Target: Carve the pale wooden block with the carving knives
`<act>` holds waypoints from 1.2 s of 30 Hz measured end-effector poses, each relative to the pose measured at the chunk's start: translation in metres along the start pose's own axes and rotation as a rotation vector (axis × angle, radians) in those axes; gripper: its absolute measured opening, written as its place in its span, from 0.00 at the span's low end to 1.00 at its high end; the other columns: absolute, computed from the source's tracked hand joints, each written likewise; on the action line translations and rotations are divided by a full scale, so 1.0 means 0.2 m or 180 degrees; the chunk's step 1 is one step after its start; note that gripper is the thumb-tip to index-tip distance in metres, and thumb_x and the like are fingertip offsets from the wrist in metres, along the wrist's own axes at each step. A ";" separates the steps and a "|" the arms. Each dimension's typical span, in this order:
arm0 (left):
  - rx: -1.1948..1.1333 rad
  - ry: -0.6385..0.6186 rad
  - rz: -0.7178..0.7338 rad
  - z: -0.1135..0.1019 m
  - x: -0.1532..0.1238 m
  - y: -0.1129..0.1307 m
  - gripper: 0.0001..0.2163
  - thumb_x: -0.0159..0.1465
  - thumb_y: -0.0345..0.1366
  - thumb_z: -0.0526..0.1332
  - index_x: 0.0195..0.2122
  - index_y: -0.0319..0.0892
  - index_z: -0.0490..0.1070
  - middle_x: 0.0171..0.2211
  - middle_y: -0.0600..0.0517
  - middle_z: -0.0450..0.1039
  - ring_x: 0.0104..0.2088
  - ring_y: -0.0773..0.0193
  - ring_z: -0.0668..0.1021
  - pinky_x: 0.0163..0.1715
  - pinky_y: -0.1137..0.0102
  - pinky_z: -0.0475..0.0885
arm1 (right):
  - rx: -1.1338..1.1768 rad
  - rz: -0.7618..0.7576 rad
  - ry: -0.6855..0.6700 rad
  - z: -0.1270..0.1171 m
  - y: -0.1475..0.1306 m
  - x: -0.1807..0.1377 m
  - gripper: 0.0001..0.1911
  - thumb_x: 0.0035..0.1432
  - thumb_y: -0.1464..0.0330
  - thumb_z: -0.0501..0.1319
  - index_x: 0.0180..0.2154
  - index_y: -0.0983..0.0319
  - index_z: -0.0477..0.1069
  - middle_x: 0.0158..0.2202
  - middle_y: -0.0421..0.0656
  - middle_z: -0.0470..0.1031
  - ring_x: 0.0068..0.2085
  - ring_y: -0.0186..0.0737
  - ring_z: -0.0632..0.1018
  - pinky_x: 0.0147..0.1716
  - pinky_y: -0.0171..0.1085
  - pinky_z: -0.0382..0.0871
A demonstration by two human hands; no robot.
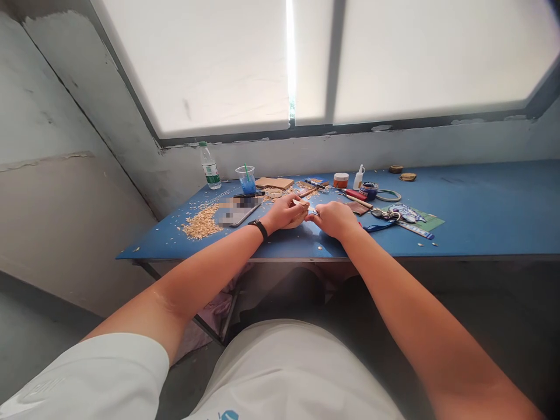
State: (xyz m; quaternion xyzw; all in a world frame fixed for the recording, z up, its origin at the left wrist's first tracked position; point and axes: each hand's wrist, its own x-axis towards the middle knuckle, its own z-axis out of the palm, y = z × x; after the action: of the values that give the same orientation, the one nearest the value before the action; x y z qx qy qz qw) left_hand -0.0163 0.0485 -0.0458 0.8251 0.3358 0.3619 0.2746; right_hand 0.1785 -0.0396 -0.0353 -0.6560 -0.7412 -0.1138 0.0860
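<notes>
Near the table's front edge, my left hand (286, 213) is closed around a small pale piece of wood (300, 202), most of it covered by the fingers. A black band sits on that wrist. My right hand (336, 219) is closed right beside it, its thumb side close to the wood. From its grip shows a bit of a thin, blade-like tool (314, 211); its handle is hidden in the fist. A heap of wood shavings (202, 223) lies left of my hands. A brown patch of leather or cloth (357, 207) lies right of them.
On the blue table (490, 216) stand a water bottle (210, 169), a plastic cup (247, 179), an orange jar (340, 180) and a glue bottle (359, 178). A phone-like slab (245, 214) lies left. Keys (385, 215), a ruler (415, 230) and a tape roll (389, 195) lie right.
</notes>
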 end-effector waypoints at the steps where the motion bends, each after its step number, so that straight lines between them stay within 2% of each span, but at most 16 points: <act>1: 0.0019 0.0026 -0.0034 0.00 0.00 0.00 0.22 0.66 0.58 0.63 0.42 0.41 0.77 0.42 0.47 0.83 0.43 0.56 0.81 0.42 0.66 0.71 | -0.0004 0.0035 -0.0007 0.00 -0.01 0.00 0.35 0.75 0.42 0.49 0.50 0.61 0.82 0.44 0.57 0.84 0.49 0.58 0.83 0.40 0.43 0.70; 4: 0.0113 0.0057 -0.0093 0.00 0.00 0.01 0.22 0.66 0.58 0.62 0.39 0.42 0.75 0.39 0.47 0.82 0.42 0.56 0.80 0.42 0.65 0.70 | 0.0008 0.0198 -0.0067 0.00 -0.02 0.00 0.38 0.75 0.40 0.47 0.51 0.62 0.82 0.45 0.59 0.84 0.49 0.58 0.83 0.41 0.43 0.71; 9: 0.0110 0.0015 0.0167 -0.01 0.00 -0.01 0.25 0.68 0.60 0.56 0.41 0.40 0.75 0.41 0.45 0.81 0.43 0.54 0.80 0.46 0.62 0.71 | 0.0054 0.0212 0.0017 0.02 -0.01 0.00 0.44 0.72 0.35 0.43 0.49 0.63 0.82 0.43 0.59 0.84 0.47 0.57 0.83 0.39 0.41 0.68; 13: -0.0069 -0.0272 0.0379 -0.03 -0.01 -0.02 0.25 0.68 0.60 0.56 0.41 0.40 0.77 0.45 0.43 0.81 0.47 0.52 0.80 0.50 0.62 0.72 | 0.0172 -0.0144 0.0155 0.01 0.00 -0.02 0.36 0.74 0.39 0.50 0.44 0.62 0.80 0.40 0.52 0.84 0.43 0.52 0.83 0.34 0.40 0.60; 16: -0.0267 -0.0617 0.0359 -0.03 -0.02 -0.01 0.27 0.69 0.61 0.57 0.44 0.39 0.78 0.45 0.44 0.81 0.45 0.54 0.80 0.47 0.64 0.73 | 0.0374 -0.0467 0.0140 -0.02 0.00 -0.04 0.29 0.75 0.45 0.54 0.45 0.61 0.80 0.40 0.48 0.85 0.41 0.49 0.82 0.34 0.41 0.57; 18: -0.0361 -0.0730 0.0303 -0.03 -0.02 -0.01 0.28 0.69 0.62 0.58 0.47 0.38 0.78 0.44 0.44 0.81 0.43 0.55 0.80 0.45 0.65 0.73 | 0.0410 -0.0569 0.0086 -0.04 0.00 -0.05 0.27 0.75 0.46 0.54 0.47 0.60 0.80 0.42 0.48 0.85 0.41 0.48 0.82 0.34 0.41 0.57; 26: -0.0138 -0.0591 0.0340 -0.03 0.00 -0.03 0.31 0.67 0.65 0.58 0.46 0.39 0.80 0.44 0.44 0.82 0.44 0.55 0.80 0.47 0.64 0.73 | 0.0168 -0.0526 0.0026 -0.03 0.01 -0.04 0.34 0.75 0.42 0.50 0.50 0.62 0.80 0.43 0.52 0.85 0.41 0.52 0.82 0.33 0.41 0.57; 36: -0.0431 -0.0412 -0.0195 -0.02 -0.01 -0.04 0.36 0.61 0.68 0.64 0.51 0.37 0.78 0.33 0.50 0.76 0.32 0.61 0.75 0.34 0.67 0.68 | -0.0015 -0.0426 -0.0112 -0.03 0.00 -0.02 0.36 0.76 0.42 0.49 0.54 0.65 0.78 0.46 0.57 0.84 0.45 0.57 0.83 0.35 0.42 0.62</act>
State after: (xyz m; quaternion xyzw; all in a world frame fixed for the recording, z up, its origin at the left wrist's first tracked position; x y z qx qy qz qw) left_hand -0.0230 0.0529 -0.0489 0.8157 0.3172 0.3212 0.3618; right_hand 0.1798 -0.0445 -0.0304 -0.6071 -0.7845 -0.1095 0.0636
